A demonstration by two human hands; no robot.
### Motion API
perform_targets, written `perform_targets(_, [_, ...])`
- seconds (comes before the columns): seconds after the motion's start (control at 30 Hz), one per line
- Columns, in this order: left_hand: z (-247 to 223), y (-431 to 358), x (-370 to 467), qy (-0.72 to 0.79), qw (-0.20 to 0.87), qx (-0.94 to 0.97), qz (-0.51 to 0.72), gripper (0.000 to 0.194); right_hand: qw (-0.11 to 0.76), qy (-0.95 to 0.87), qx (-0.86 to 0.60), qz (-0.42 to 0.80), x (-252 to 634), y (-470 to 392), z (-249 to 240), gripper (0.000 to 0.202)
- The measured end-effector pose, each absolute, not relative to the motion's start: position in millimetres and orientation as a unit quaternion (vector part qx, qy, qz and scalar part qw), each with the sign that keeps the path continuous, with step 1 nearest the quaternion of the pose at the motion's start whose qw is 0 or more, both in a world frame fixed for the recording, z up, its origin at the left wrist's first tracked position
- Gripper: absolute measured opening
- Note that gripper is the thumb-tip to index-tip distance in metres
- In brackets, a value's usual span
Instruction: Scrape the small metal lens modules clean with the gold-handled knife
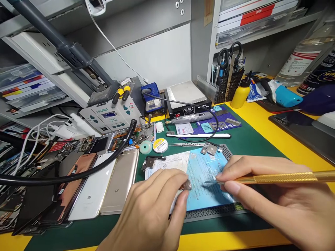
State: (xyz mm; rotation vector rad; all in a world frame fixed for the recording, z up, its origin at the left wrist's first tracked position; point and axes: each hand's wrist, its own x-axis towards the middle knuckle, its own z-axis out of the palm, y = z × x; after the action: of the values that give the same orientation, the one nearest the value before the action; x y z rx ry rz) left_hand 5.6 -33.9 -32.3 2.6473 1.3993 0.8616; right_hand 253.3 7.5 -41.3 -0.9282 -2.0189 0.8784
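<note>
My left hand (154, 200) pinches a small shiny grey-brown piece (187, 185) between thumb and fingers; most of it is hidden, so its kind is unclear. My right hand (272, 191) is closed around a craft knife (282, 178) with a knurled gold handle. Its blade points left, toward the small piece, with a gap between them. Beneath both hands lies a blue and white printed sheet (195, 202). Small circuit boards with metal shields rest on that sheet, one at its left corner (151, 163) and another at its upper right (210, 149).
Metal tweezers (187, 144), a round yellow-labelled tin (160, 145) and a white-handled brush (201, 136) lie beyond the sheet. Several phones and back covers (121, 181) crowd the left side. A black hose (110, 162) arches over them. A yellow bottle (240, 92) stands at back right.
</note>
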Motion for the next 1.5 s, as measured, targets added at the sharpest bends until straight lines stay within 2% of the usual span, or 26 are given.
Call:
perform_targets(0.1, [-35,-37,5,0.472,0.005,0.841,0.265,0.028,0.351,-0.808,-0.352,0.317,253,9,-38,0.011])
perform_targets(0.23, [-36,-42,2,0.499,0.002,0.833,0.239,0.037,0.353,-0.816,-0.346,0.300,255,11,-35,0.011])
perform_targets(0.4, [-34,-44,4,0.512,0.017,0.828,0.226,0.029,0.350,-0.818,-0.338,0.307,255,11,-36,0.017])
perform_targets(0.57, [-34,-45,1,0.494,-0.026,0.836,0.236,0.044,0.386,-0.785,-0.363,0.321,249,5,-40,0.005])
perform_targets(0.83, [-30,-33,-1,0.402,-0.035,0.878,0.258,0.028,0.379,-0.776,-0.372,0.340,246,4,-38,0.005])
perform_targets(1.1, [-23,-30,5,0.399,-0.013,0.891,0.218,0.018,0.348,-0.808,-0.347,0.325,254,9,-35,0.007])
perform_targets(1.37, [-31,-24,3,0.370,-0.065,0.894,0.243,0.014,0.343,-0.778,-0.378,0.368,253,14,-44,0.014])
perform_targets(1.5, [-34,-22,3,0.356,-0.079,0.899,0.243,0.017,0.351,-0.820,-0.323,0.316,251,19,-40,0.012])
